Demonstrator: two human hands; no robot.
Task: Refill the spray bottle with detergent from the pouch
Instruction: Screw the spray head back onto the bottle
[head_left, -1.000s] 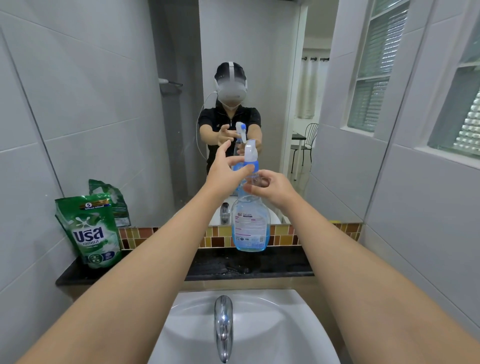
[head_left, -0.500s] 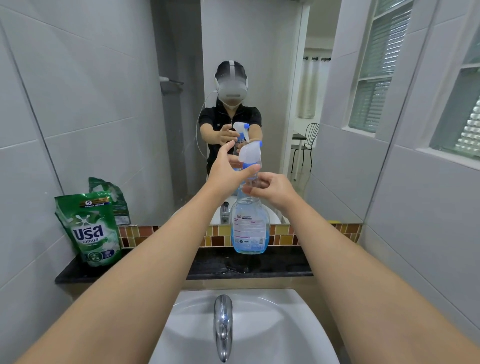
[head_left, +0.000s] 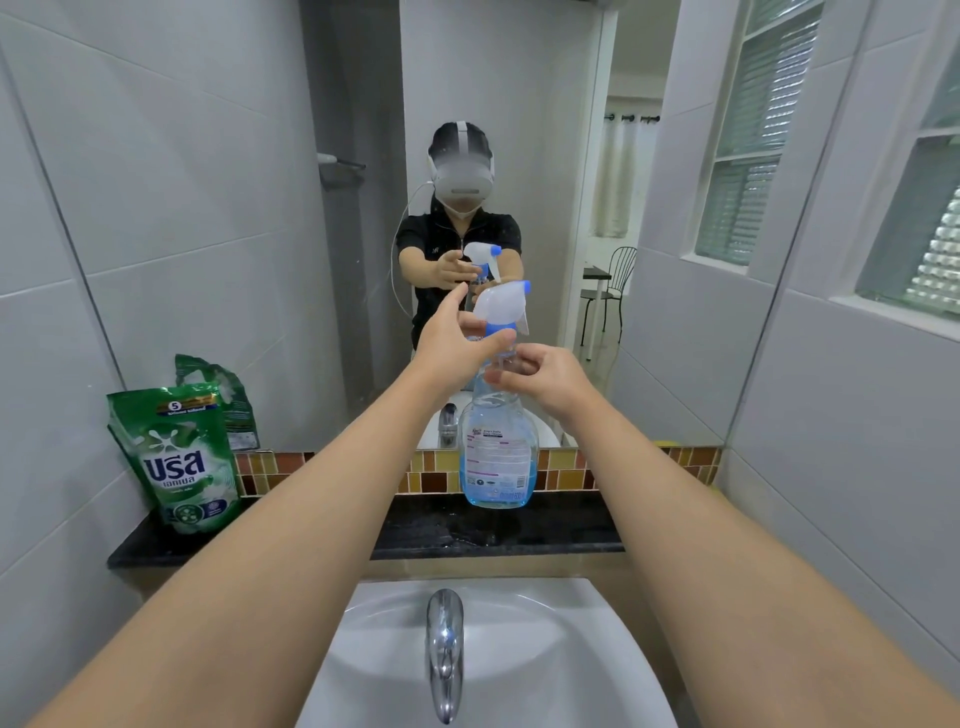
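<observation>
Both hands at the neck of the spray bottle (head_left: 497, 452). Left hand (head_left: 457, 345) has thumb and fingers curled round the blue collar just under the white trigger head (head_left: 501, 306), forefinger stretched up beside it. Right hand (head_left: 543, 376) pinches the clear neck just below, fingers curled in; how tight, cannot tell. Bottle upright on the black stone ledge (head_left: 561, 525), pale blue liquid low in the body, label facing out. Trigger head tilted, blue nozzle tip pointing right.

Green detergent pouch (head_left: 179, 462) stands upright at the left end of the same ledge, against the wall tiles, well apart from the bottle, top unopened as far as can be seen.

Head view, lower part: white basin (head_left: 545, 649) directly below the ledge, chrome tap (head_left: 444, 649) at centre. Strip of brown and yellow mosaic tiles (head_left: 270, 470) behind the ledge, mirror (head_left: 234, 208) above it. Grey wall tiles either side; louvred window (head_left: 748, 135) on the right wall.
</observation>
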